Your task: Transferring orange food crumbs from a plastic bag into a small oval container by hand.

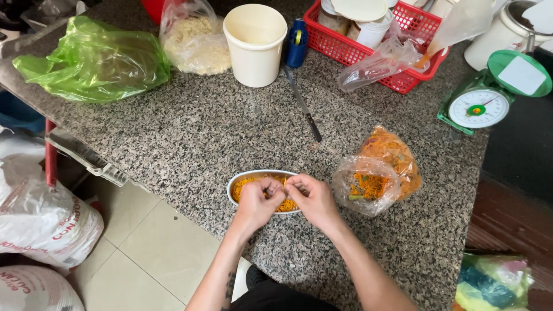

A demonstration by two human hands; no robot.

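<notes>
1. On the granite counter (201, 138), an oval tray (242, 178) sits already filled with orange shredded food (249, 184).
2. Left hand (257, 201) and right hand (311, 198) pinch strands together over it.
3. Beside them, an open bag (377, 173) still holds more.

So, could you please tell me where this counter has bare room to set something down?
The widest bare granite lies between the green bag, the knife and the oval dish. The far edge around the red basket and scale is crowded.
</notes>
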